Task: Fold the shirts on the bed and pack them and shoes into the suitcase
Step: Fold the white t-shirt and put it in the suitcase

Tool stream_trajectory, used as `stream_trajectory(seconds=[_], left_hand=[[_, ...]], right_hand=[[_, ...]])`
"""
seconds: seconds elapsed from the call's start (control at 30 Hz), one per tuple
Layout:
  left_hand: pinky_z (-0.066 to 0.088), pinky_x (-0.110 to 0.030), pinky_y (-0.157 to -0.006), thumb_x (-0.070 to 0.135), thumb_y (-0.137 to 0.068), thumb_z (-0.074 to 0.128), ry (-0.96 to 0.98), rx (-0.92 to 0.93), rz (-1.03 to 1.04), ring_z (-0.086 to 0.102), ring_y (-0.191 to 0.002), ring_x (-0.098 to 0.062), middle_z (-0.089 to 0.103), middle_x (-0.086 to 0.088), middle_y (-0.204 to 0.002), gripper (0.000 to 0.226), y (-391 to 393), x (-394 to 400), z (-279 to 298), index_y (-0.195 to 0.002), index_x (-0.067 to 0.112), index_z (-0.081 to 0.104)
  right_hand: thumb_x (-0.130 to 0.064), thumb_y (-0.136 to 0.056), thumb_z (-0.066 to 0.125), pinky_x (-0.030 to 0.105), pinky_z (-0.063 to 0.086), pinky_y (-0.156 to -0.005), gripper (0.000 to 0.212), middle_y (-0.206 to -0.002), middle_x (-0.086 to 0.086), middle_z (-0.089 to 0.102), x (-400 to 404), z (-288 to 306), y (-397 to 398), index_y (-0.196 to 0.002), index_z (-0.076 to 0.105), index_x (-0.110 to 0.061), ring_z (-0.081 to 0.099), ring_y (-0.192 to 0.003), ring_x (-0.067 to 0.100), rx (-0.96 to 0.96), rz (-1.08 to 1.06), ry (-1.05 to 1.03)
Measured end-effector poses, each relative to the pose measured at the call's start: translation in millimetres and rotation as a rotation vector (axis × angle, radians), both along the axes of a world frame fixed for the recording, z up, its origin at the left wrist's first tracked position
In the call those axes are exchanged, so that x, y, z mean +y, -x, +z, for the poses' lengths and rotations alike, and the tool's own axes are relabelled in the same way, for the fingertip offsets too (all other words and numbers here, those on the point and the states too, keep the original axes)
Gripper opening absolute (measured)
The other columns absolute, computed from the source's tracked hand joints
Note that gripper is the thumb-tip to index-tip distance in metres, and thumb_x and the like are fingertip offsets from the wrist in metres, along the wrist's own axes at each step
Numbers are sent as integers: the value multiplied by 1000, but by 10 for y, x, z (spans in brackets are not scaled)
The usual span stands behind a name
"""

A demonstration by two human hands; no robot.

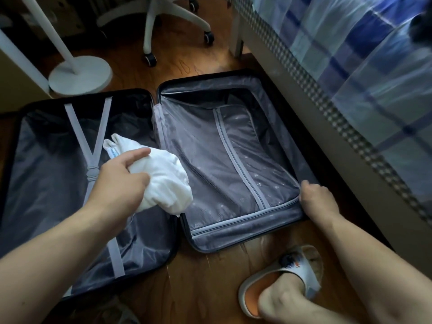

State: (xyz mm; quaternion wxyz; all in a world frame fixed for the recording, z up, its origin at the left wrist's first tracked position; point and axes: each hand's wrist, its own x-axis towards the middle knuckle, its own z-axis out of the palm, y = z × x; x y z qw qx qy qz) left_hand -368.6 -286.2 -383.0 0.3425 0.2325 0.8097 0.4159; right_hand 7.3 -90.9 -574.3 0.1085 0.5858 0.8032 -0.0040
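Note:
A black suitcase (163,90) lies open flat on the wooden floor, with grey lining in both halves. The left half has grey crossed straps (93,146). The right half is covered by a zipped mesh divider (233,164). My left hand (121,181) grips a bundled white shirt (166,181) above the hinge between the halves. My right hand (318,199) pinches the near right corner of the divider at the suitcase rim. The bed (350,73) with a blue plaid cover runs along the right.
A white floor-stand base (80,74) stands behind the left half. Behind the suitcase are the white legs and castors of an office chair (163,22). My foot in a white and orange slipper (280,281) rests on the floor near the front.

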Motion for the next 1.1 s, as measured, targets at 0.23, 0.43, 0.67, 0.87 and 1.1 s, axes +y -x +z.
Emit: stream_trajectory(seconds=[0.23, 0.43, 0.67, 0.87, 1.1], left_hand=[[53, -39, -103, -10, -84, 53, -33, -35, 14, 62, -117, -21, 60, -4, -132, 64, 114, -34, 82, -131, 31, 66], [54, -41, -102, -8, -82, 54, -40, -48, 22, 63, -116, -21, 63, -3, -128, 64, 267, -167, 147, -130, 32, 67], [53, -38, -102, -13, -84, 51, -4, -66, 46, 61, -117, -20, 61, -6, -129, 64, 360, -326, 140, -133, 27, 64], [53, -43, -102, -7, -87, 55, -4, 18, 47, 62, -117, -20, 60, 2, -128, 62, 412, -225, 41, -133, 33, 64], [56, -39, -94, -4, -88, 57, 76, 70, 107, 66, -107, -15, 61, 11, -114, 60, 463, -49, -189, -131, 37, 65]], right_hand=[[-15, -95, 49, 41, 52, -80, 19, -106, 23, 70, -717, 131, 484, -110, 57, -6, 67, -100, 43, 180, -310, 97], [-22, -89, 53, 36, 53, -82, 24, -106, 14, 73, -1658, 73, 1765, -101, 70, -10, 67, -104, 34, 355, -381, 339], [-19, -79, 60, 20, 43, -46, 19, -64, 8, 70, -1724, -13, 2363, -69, 68, -5, 60, -50, 21, 792, -833, 953], [-19, -90, 57, 36, 49, -94, 33, -123, 22, 66, -354, -125, 1541, -120, 69, -12, 62, -115, 38, 478, -578, 440], [-16, -97, 43, 39, 16, -121, 55, -167, 17, 8, 243, -790, 1058, -150, 44, -32, 21, -147, 45, 196, -488, 594]])
